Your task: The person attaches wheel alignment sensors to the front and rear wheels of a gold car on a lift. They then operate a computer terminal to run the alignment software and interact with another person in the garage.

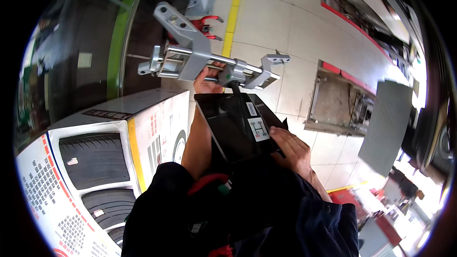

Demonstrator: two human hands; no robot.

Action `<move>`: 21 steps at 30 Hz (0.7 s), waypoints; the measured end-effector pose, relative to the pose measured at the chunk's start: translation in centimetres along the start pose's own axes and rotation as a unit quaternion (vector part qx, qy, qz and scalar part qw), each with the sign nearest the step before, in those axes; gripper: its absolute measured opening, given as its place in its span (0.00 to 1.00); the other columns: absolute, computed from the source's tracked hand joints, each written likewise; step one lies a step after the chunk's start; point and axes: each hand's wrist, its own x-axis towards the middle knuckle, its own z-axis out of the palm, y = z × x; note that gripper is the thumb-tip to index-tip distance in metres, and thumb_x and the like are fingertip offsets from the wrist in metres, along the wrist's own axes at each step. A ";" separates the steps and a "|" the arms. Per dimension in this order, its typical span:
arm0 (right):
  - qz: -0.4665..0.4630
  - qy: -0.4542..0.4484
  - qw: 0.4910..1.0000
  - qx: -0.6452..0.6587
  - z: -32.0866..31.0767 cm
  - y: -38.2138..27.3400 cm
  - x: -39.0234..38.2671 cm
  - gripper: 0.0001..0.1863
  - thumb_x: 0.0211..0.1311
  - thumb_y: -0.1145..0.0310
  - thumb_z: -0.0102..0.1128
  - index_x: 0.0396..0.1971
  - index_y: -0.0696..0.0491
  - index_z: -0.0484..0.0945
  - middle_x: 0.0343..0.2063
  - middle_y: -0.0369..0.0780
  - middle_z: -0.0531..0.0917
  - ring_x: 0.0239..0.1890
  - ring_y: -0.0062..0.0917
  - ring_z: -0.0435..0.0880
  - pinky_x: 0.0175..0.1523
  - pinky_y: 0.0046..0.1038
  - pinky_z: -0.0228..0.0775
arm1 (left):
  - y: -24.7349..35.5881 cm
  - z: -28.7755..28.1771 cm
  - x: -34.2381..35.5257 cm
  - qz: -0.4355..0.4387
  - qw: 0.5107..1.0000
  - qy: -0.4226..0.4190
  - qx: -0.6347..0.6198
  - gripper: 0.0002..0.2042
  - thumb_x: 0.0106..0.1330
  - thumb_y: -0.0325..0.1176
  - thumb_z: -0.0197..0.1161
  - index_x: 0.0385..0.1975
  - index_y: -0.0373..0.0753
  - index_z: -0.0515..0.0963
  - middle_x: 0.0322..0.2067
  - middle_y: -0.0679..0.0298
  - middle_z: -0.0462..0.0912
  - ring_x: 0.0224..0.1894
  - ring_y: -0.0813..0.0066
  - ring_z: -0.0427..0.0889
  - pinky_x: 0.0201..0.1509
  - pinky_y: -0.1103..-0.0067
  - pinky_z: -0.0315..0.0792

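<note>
The left hand (207, 82) has its fingers clamped on the grey metal wheel clamp (200, 62) at 12 o'clock; the right hand (291, 148) has fingers wrapped on its black target plate (233, 123). It looks heavy and rigid; best held by bar and plate edge.

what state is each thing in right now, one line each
silver clamp bracket: held up off the floor, tilted, arms spread
black target plate: fixed to the bracket's stem, face up, slanted toward the person
left hand: gripping the bracket's rods from below
right hand: resting on the plate's lower right edge
floor hatch: open, recess exposed
</note>
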 end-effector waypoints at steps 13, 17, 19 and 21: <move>0.285 0.432 0.855 0.008 -2.6 -7.8 -16.5 0.20 0.67 0.68 0.68 0.57 0.57 0.82 0.54 0.49 0.85 0.55 0.42 0.86 0.56 0.38 0.80 | -7.2 7.4 -4.9 -0.153 0.922 -0.146 0.324 0.16 0.64 0.22 0.67 0.52 0.33 0.82 0.51 0.61 0.87 0.56 0.64 0.83 0.65 0.66 0.74; 0.194 0.452 0.860 -0.134 -8.6 -14.3 -15.2 0.26 0.63 0.66 0.72 0.60 0.55 0.79 0.57 0.48 0.83 0.57 0.45 0.83 0.60 0.38 0.78 | -11.9 10.4 -9.8 -0.204 0.833 -0.285 0.429 0.16 0.62 0.19 0.68 0.51 0.24 0.84 0.49 0.53 0.89 0.50 0.60 0.89 0.59 0.69 0.81; 0.169 0.448 0.857 -0.192 -11.2 -15.3 -16.4 0.28 0.64 0.62 0.72 0.62 0.55 0.77 0.59 0.47 0.81 0.59 0.45 0.82 0.61 0.39 0.77 | -14.3 17.1 -16.2 -0.243 0.810 -0.297 0.443 0.19 0.58 0.18 0.69 0.52 0.24 0.83 0.48 0.54 0.89 0.49 0.64 0.89 0.58 0.70 0.81; 0.198 0.442 0.841 -0.242 -12.3 -15.3 -18.5 0.29 0.67 0.55 0.69 0.62 0.55 0.77 0.60 0.47 0.80 0.59 0.45 0.81 0.61 0.40 0.77 | -17.5 18.3 -20.6 -0.245 0.760 -0.342 0.496 0.21 0.56 0.23 0.73 0.52 0.28 0.84 0.46 0.58 0.90 0.48 0.69 0.88 0.56 0.72 0.80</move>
